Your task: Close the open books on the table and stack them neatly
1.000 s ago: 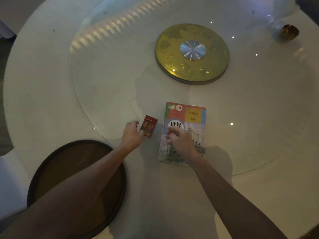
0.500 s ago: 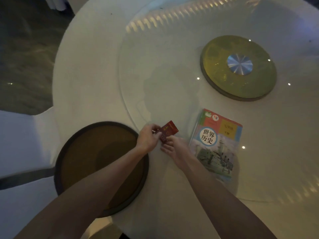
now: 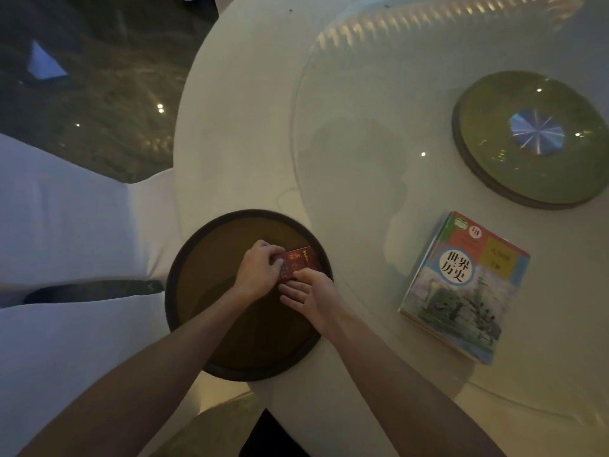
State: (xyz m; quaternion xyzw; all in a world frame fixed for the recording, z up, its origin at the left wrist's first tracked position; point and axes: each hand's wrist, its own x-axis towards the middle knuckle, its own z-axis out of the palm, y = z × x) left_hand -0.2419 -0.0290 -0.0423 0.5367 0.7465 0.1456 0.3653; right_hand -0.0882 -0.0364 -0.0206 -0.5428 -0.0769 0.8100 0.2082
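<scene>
A small red booklet (image 3: 301, 262) is held over the upper right part of a round dark tray (image 3: 211, 328). My left hand (image 3: 258, 270) grips its left end. My right hand (image 3: 308, 293) touches its lower edge with thumb and fingertips. To the right, a closed textbook (image 3: 464, 285) with a colourful cover and Chinese characters lies flat on the glass turntable (image 3: 362, 133), apart from both hands. More book edges show under it; I cannot tell how many.
The round white table (image 3: 230, 127) carries a gold disc with a silver hub (image 3: 535, 136) at the turntable's centre. White covered chairs (image 3: 66, 225) stand to the left, with dark patterned floor beyond. The tray sits at the table's near left edge.
Both hands have carried the red booklet left, from the glass beside the textbook to above the dark tray. My right hand left the textbook and joined the left. The view swung left.
</scene>
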